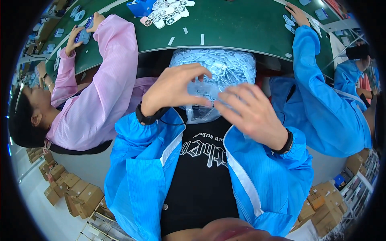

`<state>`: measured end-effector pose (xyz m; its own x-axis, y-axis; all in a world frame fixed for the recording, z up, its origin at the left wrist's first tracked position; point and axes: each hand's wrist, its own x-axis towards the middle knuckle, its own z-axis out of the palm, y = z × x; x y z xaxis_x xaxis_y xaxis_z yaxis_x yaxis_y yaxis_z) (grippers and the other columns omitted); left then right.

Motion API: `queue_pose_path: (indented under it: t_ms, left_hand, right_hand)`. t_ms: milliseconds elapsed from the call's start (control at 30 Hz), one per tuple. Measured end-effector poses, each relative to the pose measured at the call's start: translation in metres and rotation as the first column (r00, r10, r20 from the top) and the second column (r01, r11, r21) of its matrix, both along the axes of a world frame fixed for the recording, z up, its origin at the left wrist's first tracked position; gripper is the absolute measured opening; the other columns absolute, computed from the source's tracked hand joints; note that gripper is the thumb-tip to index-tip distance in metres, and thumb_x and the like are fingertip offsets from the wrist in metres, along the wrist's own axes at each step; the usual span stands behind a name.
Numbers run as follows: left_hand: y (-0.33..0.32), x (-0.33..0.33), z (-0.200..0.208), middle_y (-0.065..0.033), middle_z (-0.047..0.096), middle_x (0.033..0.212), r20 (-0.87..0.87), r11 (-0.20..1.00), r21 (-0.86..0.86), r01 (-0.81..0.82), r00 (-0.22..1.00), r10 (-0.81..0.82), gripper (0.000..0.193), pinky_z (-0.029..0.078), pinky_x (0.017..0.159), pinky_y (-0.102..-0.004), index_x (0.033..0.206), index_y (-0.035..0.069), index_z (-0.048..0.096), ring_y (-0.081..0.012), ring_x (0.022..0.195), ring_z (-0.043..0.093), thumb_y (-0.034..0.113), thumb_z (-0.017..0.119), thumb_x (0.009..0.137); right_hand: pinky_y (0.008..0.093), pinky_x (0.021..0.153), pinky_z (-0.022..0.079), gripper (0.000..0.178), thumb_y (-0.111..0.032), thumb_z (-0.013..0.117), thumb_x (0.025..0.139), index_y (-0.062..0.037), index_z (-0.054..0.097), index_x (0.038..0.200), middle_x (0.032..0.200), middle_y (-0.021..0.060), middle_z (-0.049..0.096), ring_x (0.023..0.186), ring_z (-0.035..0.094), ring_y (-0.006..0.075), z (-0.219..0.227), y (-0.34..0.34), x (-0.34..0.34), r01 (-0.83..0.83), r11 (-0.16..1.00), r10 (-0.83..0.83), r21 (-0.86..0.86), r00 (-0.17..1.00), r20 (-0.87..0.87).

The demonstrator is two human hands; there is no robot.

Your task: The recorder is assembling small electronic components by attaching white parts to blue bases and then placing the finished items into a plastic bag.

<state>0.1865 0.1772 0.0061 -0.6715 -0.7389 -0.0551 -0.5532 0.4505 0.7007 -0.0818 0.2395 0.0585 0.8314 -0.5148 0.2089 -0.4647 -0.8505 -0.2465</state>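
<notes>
A clear plastic bag (237,66), full of flat light-blue plastic pieces with round spoked grilles, lies in front of my chest at the table's edge. My left hand (175,86) hovers over the bag's left side, thumb and fingers wide apart in a curve. Between its fingertips and my other hand shows a translucent patch; whether it is a loose piece or the bag's film I cannot make out. Over the bag's right side is my right hand (251,114), fingers apart and slightly smeared by motion. Both wrists wear black bands.
On the green table (237,24) lie a heap of white grille pieces (167,14), a blue bin (140,7) and small white strips. Co-workers sit close on both sides: a pink sleeve (116,52) at left, a blue sleeve (307,52) at right. Cardboard boxes (82,197) stand behind.
</notes>
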Motion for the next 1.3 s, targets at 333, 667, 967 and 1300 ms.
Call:
queue_pose_path:
  t_ms: [333,667,967,1300]
  left_hand:
    - [-0.020,-0.014,-0.001,-0.0173,0.054,0.066,-0.330,0.888,-0.124,-0.443,0.862,0.384,0.014,0.039,0.053,-0.0375,0.091,-0.002,0.067,-0.0194,0.054,0.051,0.010,0.073,0.094]
    - [-0.006,-0.028,0.002,-0.0148,0.063,0.070,-0.477,0.894,-0.171,-0.415,0.828,0.293,0.011,0.041,0.053,-0.0361,0.102,0.000,0.075,-0.0240,0.054,0.054,0.007,0.070,0.095]
    - [-0.012,-0.028,-0.010,-0.0104,0.064,0.075,-0.533,0.931,-0.160,-0.328,0.823,0.198,0.009,0.039,0.056,-0.0328,0.097,-0.002,0.072,-0.0158,0.062,0.052,0.005,0.073,0.093]
    - [-0.013,-0.022,0.004,-0.0140,0.070,0.082,-0.387,0.929,-0.095,-0.359,0.873,0.298,0.011,0.048,0.063,-0.0331,0.099,-0.002,0.074,-0.0220,0.070,0.065,0.005,0.073,0.091]
  right_hand:
    - [0.0425,0.089,0.057,0.036,-0.002,0.065,0.087,0.0044,0.064,0.122,0.123,0.0206,0.067,0.115,0.066,0.0321,-0.026,0.001,0.038,0.408,0.767,0.020,0.495,0.757,-0.653]
    - [0.0511,0.092,0.054,0.063,-0.019,0.085,0.080,-0.0001,0.057,0.132,0.124,0.0236,0.065,0.117,0.063,0.0443,-0.111,-0.056,0.042,0.306,0.889,-0.321,0.340,0.947,-0.011]
    - [0.0562,0.113,0.043,0.086,-0.024,0.092,0.073,-0.0039,0.055,0.149,0.151,0.0265,0.054,0.134,0.054,0.0464,-0.145,-0.079,0.025,0.249,0.958,-0.265,0.145,0.958,0.108]
    - [0.0506,0.103,0.052,0.061,-0.022,0.083,0.080,-0.0003,0.063,0.133,0.130,0.0253,0.066,0.122,0.063,0.0437,-0.133,-0.088,0.041,0.111,0.934,-0.099,0.339,0.994,-0.054]
